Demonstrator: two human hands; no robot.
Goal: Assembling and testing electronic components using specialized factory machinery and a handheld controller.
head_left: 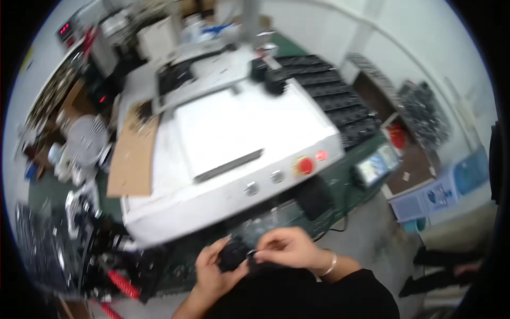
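Note:
Close to my body, at the bench's front edge, my left hand (215, 270) is curled round a small black rounded part (234, 254). My right hand (287, 248) is pinched at that part's right side, its thumb and forefinger on a small dark piece (251, 256) that blurs into the black part. What this piece is cannot be made out. Just beyond both hands lies a clear plastic bag or sheet (265, 220). Further on stands a white machine (223, 204) with a flat white top, a red stop button (304, 166) and two silver buttons.
Black ribbed trays (324, 85) sit behind the machine at right, and a small screen (377, 166) stands at its right. A brown cardboard sheet (133, 159) leans along the left. Red-handled pliers (123, 284) lie front left near black bags (45, 250). Blue plastic bins (435, 199) stand at far right.

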